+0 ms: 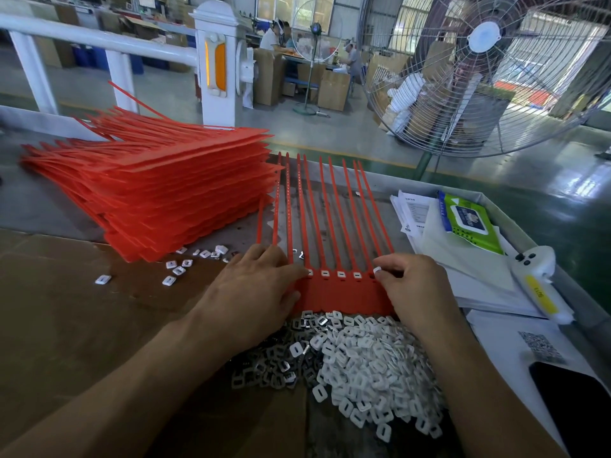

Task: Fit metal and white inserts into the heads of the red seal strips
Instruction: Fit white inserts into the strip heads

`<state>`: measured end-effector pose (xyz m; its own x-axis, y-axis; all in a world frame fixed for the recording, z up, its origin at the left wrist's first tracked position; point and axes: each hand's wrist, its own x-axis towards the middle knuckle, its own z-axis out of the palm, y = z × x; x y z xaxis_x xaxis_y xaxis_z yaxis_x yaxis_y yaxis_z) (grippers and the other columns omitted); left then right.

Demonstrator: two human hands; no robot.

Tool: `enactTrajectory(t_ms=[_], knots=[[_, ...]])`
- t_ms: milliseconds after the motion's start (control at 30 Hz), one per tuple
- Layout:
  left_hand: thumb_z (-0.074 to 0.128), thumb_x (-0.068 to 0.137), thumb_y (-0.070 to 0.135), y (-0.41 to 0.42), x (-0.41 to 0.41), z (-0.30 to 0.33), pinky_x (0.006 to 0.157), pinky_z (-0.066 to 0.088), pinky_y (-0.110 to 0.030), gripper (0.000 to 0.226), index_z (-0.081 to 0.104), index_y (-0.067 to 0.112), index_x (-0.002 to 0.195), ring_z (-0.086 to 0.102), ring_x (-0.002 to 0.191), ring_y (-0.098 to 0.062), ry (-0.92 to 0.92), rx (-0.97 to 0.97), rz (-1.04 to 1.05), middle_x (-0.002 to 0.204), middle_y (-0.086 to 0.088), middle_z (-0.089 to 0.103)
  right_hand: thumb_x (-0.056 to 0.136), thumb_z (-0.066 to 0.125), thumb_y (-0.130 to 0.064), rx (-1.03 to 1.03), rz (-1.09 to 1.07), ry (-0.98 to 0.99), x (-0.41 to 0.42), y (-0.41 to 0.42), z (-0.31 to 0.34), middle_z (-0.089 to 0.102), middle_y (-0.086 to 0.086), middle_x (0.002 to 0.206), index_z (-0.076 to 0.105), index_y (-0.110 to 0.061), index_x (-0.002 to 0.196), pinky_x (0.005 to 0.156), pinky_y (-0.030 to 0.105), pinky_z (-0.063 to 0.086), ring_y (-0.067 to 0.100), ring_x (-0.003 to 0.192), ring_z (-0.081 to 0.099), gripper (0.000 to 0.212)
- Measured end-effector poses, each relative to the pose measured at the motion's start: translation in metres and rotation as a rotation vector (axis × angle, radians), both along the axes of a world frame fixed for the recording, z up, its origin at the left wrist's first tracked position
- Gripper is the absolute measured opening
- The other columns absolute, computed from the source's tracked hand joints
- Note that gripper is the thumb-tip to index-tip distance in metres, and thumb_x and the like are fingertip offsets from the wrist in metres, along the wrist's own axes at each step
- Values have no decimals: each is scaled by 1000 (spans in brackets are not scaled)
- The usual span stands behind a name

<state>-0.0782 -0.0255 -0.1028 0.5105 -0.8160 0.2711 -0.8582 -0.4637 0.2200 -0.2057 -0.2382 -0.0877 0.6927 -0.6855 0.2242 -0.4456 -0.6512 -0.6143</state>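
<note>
At the centre of the bench, the left hand (256, 285) lies flat with fingers extended, pressing down on the left end of the sheet of red seal strips (344, 294). The right hand (415, 285) sits at the sheet's right end, thumb and forefinger pinching one white insert (377, 270) just above the rightmost head. The sheet lies between the two hands; its heads form a row at fingertip level, and several heads between the hands show a white insert seated. The strip tails (330, 206) run away from the person, side by side.

Directly in front of the wrists, touching the sheet's near edge, is a heap of loose white inserts (373, 368), with metal inserts (274, 371) piled on its left side. A few stray parts (178, 269) lie left of the left hand.

A tall stack of red strip sheets (158, 190) stands at the rear left. The work surface is brown cardboard (66, 292) laid over a grey table. To the right are papers (463, 259), a green pack of wipes (469, 219), a white handheld device (539, 276) and a dark phone (575, 401).

Beyond the table: a white railing (99, 38), a large pedestal fan (489, 71), a green floor, cardboard boxes and seated workers.
</note>
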Motion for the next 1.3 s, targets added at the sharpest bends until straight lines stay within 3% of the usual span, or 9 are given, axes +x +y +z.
enactTrajectory(t_ms=[100, 367, 500, 700, 833, 1000, 1100, 1300], knots=[[43, 102, 49, -1, 0, 1, 109, 31, -30, 44, 40, 45, 146, 35, 124, -9, -2, -1, 1, 133, 15, 46, 96, 70, -14, -10, 10, 25, -1, 1, 2, 76, -1, 113, 79, -17, 114, 85, 18, 41, 6, 95, 60, 20], [43, 102, 49, -1, -1, 2, 111, 31, -32, 45, 40, 45, 147, 35, 126, -10, 4, 2, 4, 134, 15, 46, 96, 71, -16, -2, 25, 78, 1, 5, 3, 73, 3, 124, 77, -16, 120, 103, 29, 47, 18, 115, 66, 25], [43, 102, 49, 0, -1, 2, 112, 33, -33, 44, 40, 45, 146, 35, 124, -10, 6, 7, 5, 132, 14, 46, 97, 70, -17, -14, 28, 99, 1, 6, 4, 71, 4, 127, 77, -18, 121, 105, 30, 46, 19, 118, 64, 25], [43, 102, 48, 1, -2, 2, 112, 32, -32, 45, 40, 45, 147, 35, 125, -10, 6, 10, 4, 134, 14, 46, 99, 66, -14, 15, 19, 86, -3, 8, 3, 70, 1, 128, 67, -19, 135, 101, 27, 45, 17, 117, 63, 37], [43, 102, 48, 1, -2, 2, 112, 32, -32, 44, 41, 44, 146, 35, 124, -10, -5, 9, 4, 132, 14, 46, 98, 67, -14, 2, -2, 83, -5, 8, 4, 73, 1, 121, 72, -18, 128, 102, 34, 50, 18, 112, 66, 30], [42, 103, 48, 0, -2, 2, 112, 32, -32, 44, 41, 44, 146, 35, 126, -11, -4, 9, 6, 134, 14, 46, 98, 66, -11, -38, 32, 90, -5, 10, 5, 72, 3, 126, 75, -14, 123, 101, 22, 42, 19, 119, 64, 27], [42, 103, 48, 0, -2, 3, 112, 31, -31, 44, 41, 44, 147, 35, 127, -12, 1, 9, 7, 135, 14, 46, 99, 64, -8, -28, 42, 86, -4, 11, 3, 69, 6, 129, 74, -12, 125, 90, 10, 33, 20, 120, 63, 28], [42, 103, 48, -1, -2, 4, 113, 29, -32, 44, 40, 44, 147, 34, 129, -12, 3, 12, 6, 137, 13, 46, 100, 59, -10, -37, -13, 62, -6, 11, 4, 73, 3, 124, 75, -14, 123, 93, 23, 42, 20, 115, 65, 28]])
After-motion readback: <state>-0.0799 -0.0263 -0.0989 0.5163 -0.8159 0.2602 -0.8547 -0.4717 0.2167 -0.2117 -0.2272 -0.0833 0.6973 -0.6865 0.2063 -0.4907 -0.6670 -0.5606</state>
